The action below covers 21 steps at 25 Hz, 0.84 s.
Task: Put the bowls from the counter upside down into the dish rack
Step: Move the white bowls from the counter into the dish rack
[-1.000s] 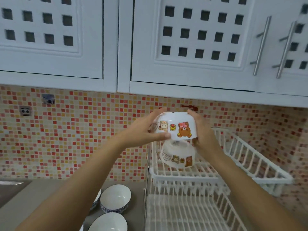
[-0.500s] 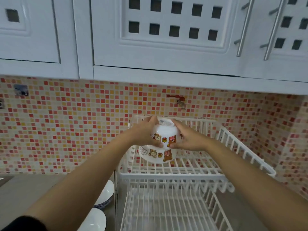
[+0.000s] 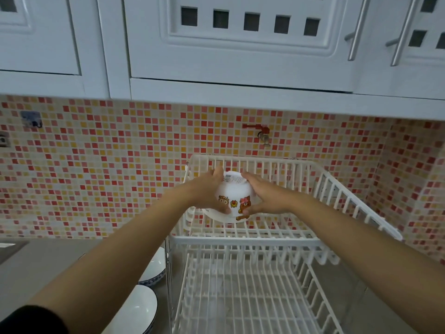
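A white bowl with cartoon bear pictures (image 3: 234, 196) is upside down, stacked over a second matching bowl (image 3: 222, 216) whose rim shows beneath it. Both sit at the back left of the upper tier of the white wire dish rack (image 3: 337, 189). My left hand (image 3: 208, 192) grips the top bowl's left side and my right hand (image 3: 266, 196) its right side. Two white bowls with blue rims (image 3: 137, 309) (image 3: 154, 266) stand upright on the grey counter, left of the rack, partly hidden by my left arm.
The rack's lower tier (image 3: 240, 297) holds nothing. White wall cabinets (image 3: 240, 56) hang low above the rack. A red-handled tap (image 3: 261, 132) sticks out of the mosaic tile wall behind it. A sink edge (image 3: 9, 247) shows at far left.
Both hands have lowered the bear bowl from above the rack down onto the other upside-down bowl. The view has shifted so the rack sits more central.
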Each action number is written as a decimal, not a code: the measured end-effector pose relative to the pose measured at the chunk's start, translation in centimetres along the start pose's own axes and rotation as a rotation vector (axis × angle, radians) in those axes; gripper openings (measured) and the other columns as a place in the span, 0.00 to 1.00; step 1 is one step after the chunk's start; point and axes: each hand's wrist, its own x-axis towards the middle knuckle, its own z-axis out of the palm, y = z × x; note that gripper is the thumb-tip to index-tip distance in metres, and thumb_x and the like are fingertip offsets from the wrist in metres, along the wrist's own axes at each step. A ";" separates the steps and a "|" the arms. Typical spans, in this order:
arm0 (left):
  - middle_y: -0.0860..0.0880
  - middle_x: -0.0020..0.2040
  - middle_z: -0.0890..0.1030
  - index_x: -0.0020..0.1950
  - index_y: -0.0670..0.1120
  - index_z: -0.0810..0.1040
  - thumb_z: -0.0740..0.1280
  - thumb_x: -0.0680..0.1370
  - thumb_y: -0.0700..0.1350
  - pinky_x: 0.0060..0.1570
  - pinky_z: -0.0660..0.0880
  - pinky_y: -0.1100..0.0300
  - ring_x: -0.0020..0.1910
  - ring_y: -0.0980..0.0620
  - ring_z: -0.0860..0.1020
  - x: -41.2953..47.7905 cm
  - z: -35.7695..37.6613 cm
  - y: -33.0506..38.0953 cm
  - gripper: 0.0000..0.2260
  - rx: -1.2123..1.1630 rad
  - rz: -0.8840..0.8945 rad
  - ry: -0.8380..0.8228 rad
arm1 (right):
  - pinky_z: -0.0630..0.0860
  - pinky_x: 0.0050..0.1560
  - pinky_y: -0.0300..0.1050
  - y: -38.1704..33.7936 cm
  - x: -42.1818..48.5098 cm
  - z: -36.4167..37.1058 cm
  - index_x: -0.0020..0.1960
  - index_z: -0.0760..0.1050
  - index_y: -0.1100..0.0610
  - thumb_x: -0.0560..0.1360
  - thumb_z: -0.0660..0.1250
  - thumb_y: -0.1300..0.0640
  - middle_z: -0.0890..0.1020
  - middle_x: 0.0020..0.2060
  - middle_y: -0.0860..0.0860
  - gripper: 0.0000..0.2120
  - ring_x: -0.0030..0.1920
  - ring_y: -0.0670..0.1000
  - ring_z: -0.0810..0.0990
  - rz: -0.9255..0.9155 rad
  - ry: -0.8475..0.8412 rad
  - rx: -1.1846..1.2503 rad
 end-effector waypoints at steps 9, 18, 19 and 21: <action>0.44 0.78 0.55 0.77 0.44 0.52 0.56 0.80 0.55 0.72 0.59 0.48 0.74 0.43 0.60 -3.6 -6.4 -3.8 0.29 0.102 -0.023 0.271 | 0.51 0.75 0.49 -9.6 0.9 -3.0 0.77 0.45 0.55 0.79 0.56 0.44 0.49 0.78 0.51 0.34 0.77 0.51 0.50 -0.103 0.269 -0.194; 0.41 0.77 0.56 0.77 0.41 0.51 0.50 0.81 0.56 0.73 0.56 0.47 0.76 0.42 0.56 -15.5 -5.6 -19.7 0.28 0.155 -0.526 0.176 | 0.55 0.75 0.53 -25.9 8.1 5.5 0.76 0.48 0.58 0.81 0.50 0.45 0.52 0.77 0.55 0.30 0.76 0.56 0.54 -0.197 0.164 -0.163; 0.41 0.77 0.56 0.77 0.41 0.51 0.51 0.81 0.56 0.73 0.56 0.46 0.76 0.41 0.56 -16.8 -4.8 -21.2 0.28 0.147 -0.561 0.136 | 0.56 0.75 0.54 -26.7 9.0 7.4 0.76 0.48 0.58 0.81 0.50 0.45 0.52 0.77 0.55 0.30 0.76 0.56 0.54 -0.194 0.128 -0.162; 0.41 0.77 0.57 0.76 0.40 0.52 0.51 0.81 0.55 0.73 0.57 0.46 0.75 0.41 0.57 -19.5 -3.1 -24.2 0.28 0.112 -0.625 0.054 | 0.56 0.74 0.54 -28.2 10.9 11.7 0.76 0.47 0.60 0.81 0.51 0.46 0.52 0.77 0.56 0.30 0.76 0.57 0.54 -0.191 0.013 -0.141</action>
